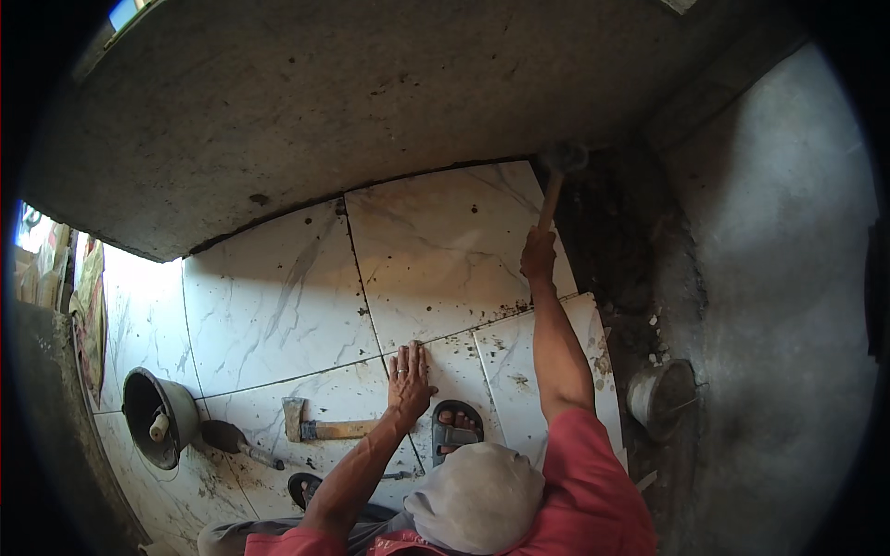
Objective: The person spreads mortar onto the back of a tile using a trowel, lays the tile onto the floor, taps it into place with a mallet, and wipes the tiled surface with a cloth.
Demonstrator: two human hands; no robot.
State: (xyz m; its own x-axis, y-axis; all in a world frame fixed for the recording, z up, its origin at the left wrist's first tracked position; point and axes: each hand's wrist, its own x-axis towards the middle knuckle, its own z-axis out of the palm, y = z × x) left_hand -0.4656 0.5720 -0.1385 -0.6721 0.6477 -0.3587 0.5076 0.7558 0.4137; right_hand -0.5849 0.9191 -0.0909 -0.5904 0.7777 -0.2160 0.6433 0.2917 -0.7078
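Observation:
My right hand [540,252] grips a wooden handle [553,202] at the back right of the white marble-patterned tiles [436,232]; the tool's dark, blurred head [565,157] is at the far end, by the dark strip along the tile edge. My left hand [408,380] lies flat on the tiles near a joint, fingers outstretched and holding nothing. An axe-like tool [338,428] with a metal head and wooden handle lies left of my left arm. A trowel [222,437] lies farther left. A sandaled foot [457,426] shows below my left hand.
A bucket [162,398] with something inside stands at the left, beside piled material [88,324]. A round container [660,398] sits at the right near rubble. An overhanging concrete surface [371,93] spans the back, and a concrete wall [769,232] bounds the right.

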